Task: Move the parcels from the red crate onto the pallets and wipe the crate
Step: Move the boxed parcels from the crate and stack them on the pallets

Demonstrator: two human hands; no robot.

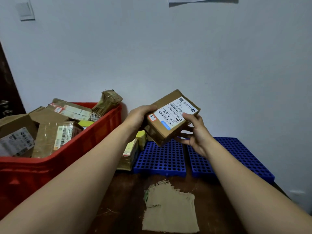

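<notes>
A small brown cardboard parcel [170,115] with a white shipping label hangs tilted in the air above the blue perforated pallets [162,159]. My left hand [140,115] grips its left end and my right hand [194,132] holds its right side from below, thumb on the label. To the left stands the red crate [94,132], filled with several taped brown parcels [55,137]. A frayed beige cloth [168,208] lies flat on the dark table in front of me.
A second blue pallet [239,154] lies to the right of the first, near the white wall. Two parcels with yellow tape [133,149] lean between the crate and the left pallet. A dark door with a handle [5,107] is at far left.
</notes>
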